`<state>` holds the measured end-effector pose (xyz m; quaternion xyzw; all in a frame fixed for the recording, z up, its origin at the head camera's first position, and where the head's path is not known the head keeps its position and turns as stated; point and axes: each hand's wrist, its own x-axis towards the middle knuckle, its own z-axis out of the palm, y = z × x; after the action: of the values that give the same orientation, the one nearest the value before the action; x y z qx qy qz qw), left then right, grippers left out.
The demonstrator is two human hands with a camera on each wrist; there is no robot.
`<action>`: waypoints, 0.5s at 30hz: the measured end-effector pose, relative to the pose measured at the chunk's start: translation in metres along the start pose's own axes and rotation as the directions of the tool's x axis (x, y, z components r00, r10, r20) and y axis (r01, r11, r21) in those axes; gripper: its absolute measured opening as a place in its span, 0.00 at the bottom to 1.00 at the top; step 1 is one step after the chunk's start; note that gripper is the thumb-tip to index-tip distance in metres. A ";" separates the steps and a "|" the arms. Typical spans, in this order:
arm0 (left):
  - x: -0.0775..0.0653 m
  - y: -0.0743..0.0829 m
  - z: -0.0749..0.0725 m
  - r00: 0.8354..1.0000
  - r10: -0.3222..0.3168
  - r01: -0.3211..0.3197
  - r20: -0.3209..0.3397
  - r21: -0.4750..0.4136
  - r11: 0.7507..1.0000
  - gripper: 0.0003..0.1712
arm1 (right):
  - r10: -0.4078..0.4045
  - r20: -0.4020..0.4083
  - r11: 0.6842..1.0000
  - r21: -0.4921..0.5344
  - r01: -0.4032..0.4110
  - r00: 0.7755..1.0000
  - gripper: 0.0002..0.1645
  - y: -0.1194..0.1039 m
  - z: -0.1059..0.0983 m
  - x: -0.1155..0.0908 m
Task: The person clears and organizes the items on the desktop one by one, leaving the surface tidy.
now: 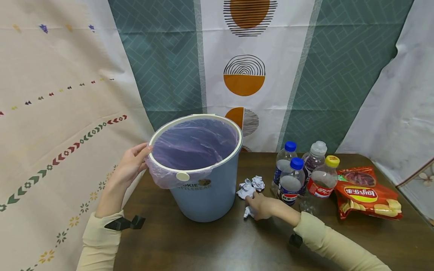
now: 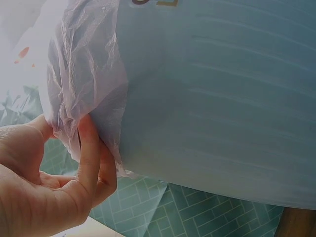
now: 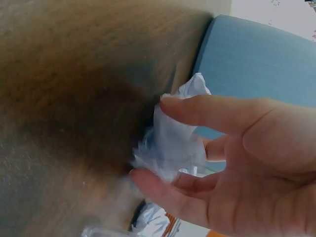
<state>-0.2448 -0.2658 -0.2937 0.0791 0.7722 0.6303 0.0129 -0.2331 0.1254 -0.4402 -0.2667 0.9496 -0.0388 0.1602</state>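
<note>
A blue trash bin [image 1: 207, 199] with a cream rim and a pinkish plastic liner [image 1: 162, 177] stands on the table. My left hand [image 1: 130, 165] grips the bin's rim on its left side, over the folded liner. In the left wrist view, the fingers [image 2: 90, 153] press against the liner [image 2: 89, 64] just below the rim. Right of the bin, low over the table, my right hand [image 1: 264, 206] has its thumb and fingers around a crumpled paper ball [image 3: 173, 138]. More crumpled paper [image 1: 245, 189] lies just beyond that hand, beside the bin.
Several plastic bottles stand together right of the paper, among them a blue-capped Pepsi bottle [image 1: 291, 184] and a yellow-capped bottle with a red label [image 1: 320, 184]. A red bag of Lay's chips [image 1: 367, 192] lies at the right. Patterned cloth [image 1: 166, 56] hangs behind the table [image 1: 203, 248].
</note>
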 end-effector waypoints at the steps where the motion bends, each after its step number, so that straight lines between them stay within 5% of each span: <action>1: 0.000 0.000 0.000 1.000 0.001 -0.001 0.001 0.003 1.000 0.36 | -0.008 -0.007 1.000 -0.010 0.008 1.000 0.24 0.001 -0.001 0.000; 9: 0.000 0.000 0.000 1.000 -0.014 0.014 -0.008 0.004 1.000 0.38 | -0.027 -0.034 1.000 0.012 0.028 0.999 0.21 0.001 -0.002 -0.001; 15: 0.001 0.000 0.001 1.000 -0.014 0.014 -0.010 -0.007 1.000 0.37 | 0.006 -0.018 1.000 0.012 -0.006 1.000 0.29 -0.004 0.003 0.000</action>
<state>-0.2453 -0.2652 -0.2939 0.0706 0.7706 0.6332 0.0137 -0.2299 0.1222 -0.4428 -0.2625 0.9516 -0.0461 0.1533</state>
